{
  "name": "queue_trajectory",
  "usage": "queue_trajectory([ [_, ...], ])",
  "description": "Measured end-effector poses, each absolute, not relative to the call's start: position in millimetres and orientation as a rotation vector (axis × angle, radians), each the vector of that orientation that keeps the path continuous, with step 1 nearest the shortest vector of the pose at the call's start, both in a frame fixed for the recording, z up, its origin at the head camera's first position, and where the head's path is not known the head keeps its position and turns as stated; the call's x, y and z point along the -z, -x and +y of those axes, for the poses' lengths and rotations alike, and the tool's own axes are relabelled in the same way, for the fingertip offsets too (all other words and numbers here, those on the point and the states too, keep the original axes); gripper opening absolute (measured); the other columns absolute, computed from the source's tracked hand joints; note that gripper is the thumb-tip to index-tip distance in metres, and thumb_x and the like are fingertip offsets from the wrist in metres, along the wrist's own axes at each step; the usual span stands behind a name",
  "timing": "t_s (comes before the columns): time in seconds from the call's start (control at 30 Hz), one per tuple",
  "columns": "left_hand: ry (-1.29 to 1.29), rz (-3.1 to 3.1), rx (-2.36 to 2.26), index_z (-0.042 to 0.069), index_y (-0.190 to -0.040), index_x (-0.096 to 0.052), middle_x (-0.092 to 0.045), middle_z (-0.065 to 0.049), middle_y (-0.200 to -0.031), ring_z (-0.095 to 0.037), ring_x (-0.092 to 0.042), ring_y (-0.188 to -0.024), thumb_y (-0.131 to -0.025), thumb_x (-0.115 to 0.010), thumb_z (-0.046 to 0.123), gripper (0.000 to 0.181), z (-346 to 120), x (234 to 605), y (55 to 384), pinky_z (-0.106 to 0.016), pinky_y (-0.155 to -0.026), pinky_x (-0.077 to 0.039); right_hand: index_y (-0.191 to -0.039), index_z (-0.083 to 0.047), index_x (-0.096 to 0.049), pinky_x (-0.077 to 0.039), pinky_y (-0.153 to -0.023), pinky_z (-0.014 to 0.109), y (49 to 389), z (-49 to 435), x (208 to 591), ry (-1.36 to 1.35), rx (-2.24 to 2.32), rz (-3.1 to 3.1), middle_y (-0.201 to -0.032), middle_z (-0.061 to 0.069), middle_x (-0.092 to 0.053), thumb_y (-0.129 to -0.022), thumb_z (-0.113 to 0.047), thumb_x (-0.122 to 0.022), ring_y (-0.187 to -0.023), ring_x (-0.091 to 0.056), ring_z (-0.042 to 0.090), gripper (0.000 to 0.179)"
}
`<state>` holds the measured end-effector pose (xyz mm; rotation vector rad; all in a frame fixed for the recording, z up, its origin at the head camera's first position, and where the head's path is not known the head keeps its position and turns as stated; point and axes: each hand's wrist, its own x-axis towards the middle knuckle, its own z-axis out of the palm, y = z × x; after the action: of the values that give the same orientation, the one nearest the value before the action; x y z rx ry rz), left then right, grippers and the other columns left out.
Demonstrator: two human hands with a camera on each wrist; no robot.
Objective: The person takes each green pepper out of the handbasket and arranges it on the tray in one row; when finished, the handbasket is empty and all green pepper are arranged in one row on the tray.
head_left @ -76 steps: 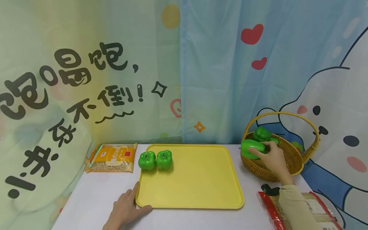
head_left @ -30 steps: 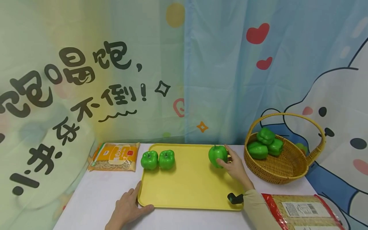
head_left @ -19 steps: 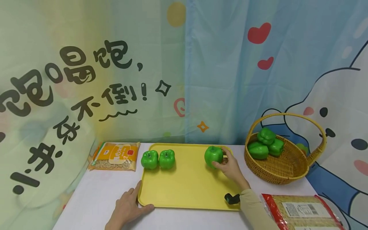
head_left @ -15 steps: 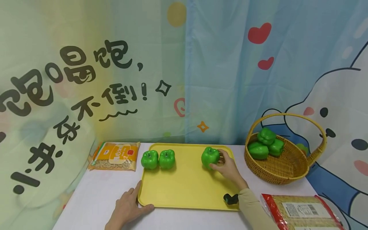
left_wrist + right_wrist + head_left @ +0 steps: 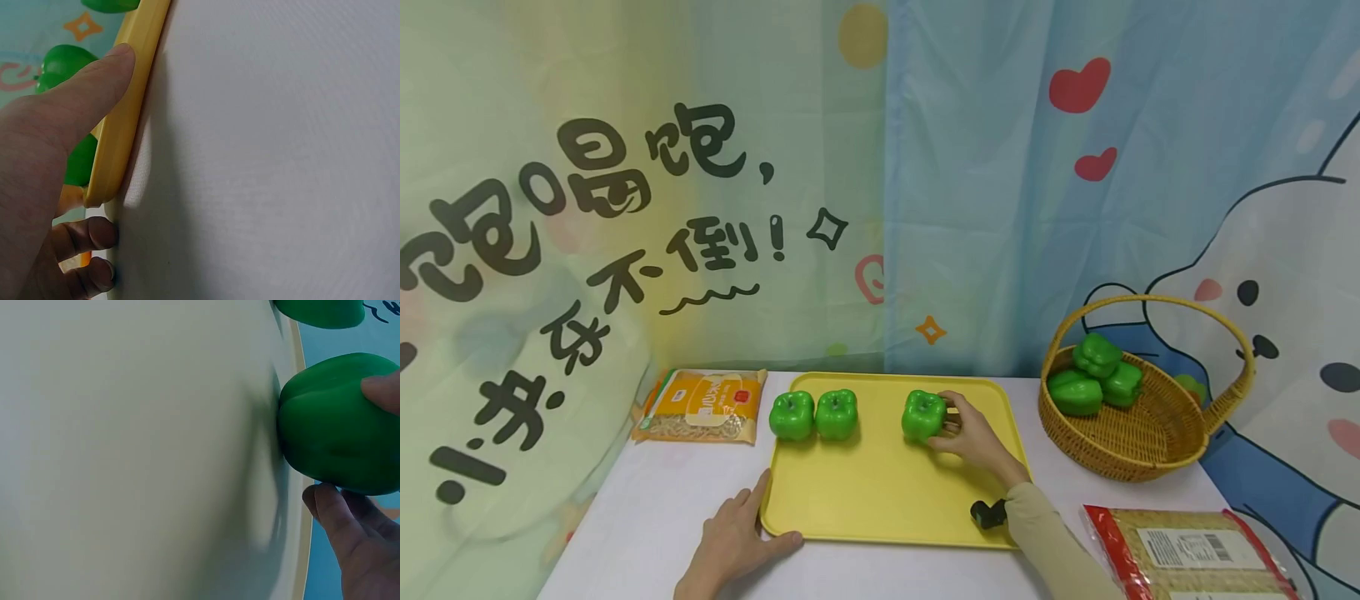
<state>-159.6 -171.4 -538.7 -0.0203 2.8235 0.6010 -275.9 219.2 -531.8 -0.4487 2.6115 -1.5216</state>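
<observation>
A green bell pepper (image 5: 923,416) is low over the yellow tray (image 5: 880,508), right of its middle. My right hand (image 5: 970,433) grips it from the right; the right wrist view shows the thumb on one side of the pepper (image 5: 337,425) and fingertips on the other. Two more green bell peppers, a left one (image 5: 792,416) and a right one (image 5: 837,415), stand side by side at the tray's far left corner. My left hand (image 5: 730,533) rests at the near left corner, fingers along the side, thumb (image 5: 103,81) against the front rim.
A wicker basket (image 5: 1120,450) with a tall handle holds several green bell peppers (image 5: 1097,357) at the right. An orange food packet (image 5: 703,407) lies left of the tray, a red-edged packet (image 5: 1195,550) at the near right. A printed curtain (image 5: 962,208) hangs behind.
My right hand took a bell pepper from the basket, carried it left over the tray, and has since moved it further left and lower. The left hand has stayed at the tray corner.
</observation>
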Motion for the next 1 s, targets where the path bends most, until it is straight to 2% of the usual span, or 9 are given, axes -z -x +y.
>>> queue_trajectory([
  [0.13, 0.018, 2.83, -0.609, 0.013, -0.158, -0.032, -0.059, -0.018, -0.135, -0.04, -0.057, -0.12, -0.067, -0.072, 0.081, 0.12, -171.3, 539.2, 161.1, -0.073, -0.098, -0.043, -0.151, -0.001, -0.033, -0.056, -0.104, 0.04, 279.9, 210.5, 528.5, 0.47, 1.522, 2.576, -0.143, 0.027, -0.045, -0.083, -0.008, -0.081, -0.127, -0.058, 0.046, 0.083],
  [0.33, 0.009, 2.845, -0.608, 0.013, -0.157, -0.033, -0.062, -0.014, -0.128, -0.035, -0.06, -0.113, -0.066, -0.072, 0.081, 0.12, -171.0, 539.1, 161.5, -0.068, -0.093, -0.048, -0.155, -0.001, -0.028, -0.056, -0.104, 0.042, 284.7, 194.5, 528.6, 0.513, 1.489, 2.515, -0.148, 0.027, -0.042, -0.086, -0.007, -0.077, -0.13, -0.056, 0.047, 0.085],
  [0.53, 0.009, 2.843, -0.61, 0.012, -0.157, -0.034, -0.061, -0.016, -0.13, -0.037, -0.06, -0.114, -0.066, -0.073, 0.08, 0.12, -171.7, 538.4, 159.3, -0.071, -0.094, -0.047, -0.158, -0.004, -0.023, -0.057, -0.102, 0.041, 286.2, 176.2, 530.8, 0.538, 1.51, 2.443, -0.152, 0.026, -0.038, -0.09, -0.008, -0.073, -0.133, -0.053, 0.047, 0.085],
  [0.73, 0.013, 2.838, -0.617, 0.012, -0.157, -0.034, -0.061, -0.017, -0.13, -0.038, -0.059, -0.115, -0.066, -0.073, 0.08, 0.119, -171.2, 538.0, 159.0, -0.071, -0.095, -0.046, -0.159, -0.003, -0.022, -0.056, -0.103, 0.043, 287.8, 163.4, 530.7, 0.572, 1.532, 2.399, -0.153, 0.026, -0.036, -0.091, -0.008, -0.072, -0.134, -0.052, 0.048, 0.085],
  [1.0, -0.001, 2.86, -0.618, 0.012, -0.157, -0.035, -0.062, -0.015, -0.128, -0.034, -0.06, -0.11, -0.067, -0.074, 0.079, 0.118, -172.3, 538.1, 158.4, -0.067, -0.09, -0.049, -0.159, -0.005, -0.021, -0.055, -0.105, 0.043, 290.4, 156.1, 531.6, 0.57, 1.507, 2.41, -0.155, 0.023, -0.036, -0.09, -0.009, -0.072, -0.134, -0.052, 0.045, 0.086],
])
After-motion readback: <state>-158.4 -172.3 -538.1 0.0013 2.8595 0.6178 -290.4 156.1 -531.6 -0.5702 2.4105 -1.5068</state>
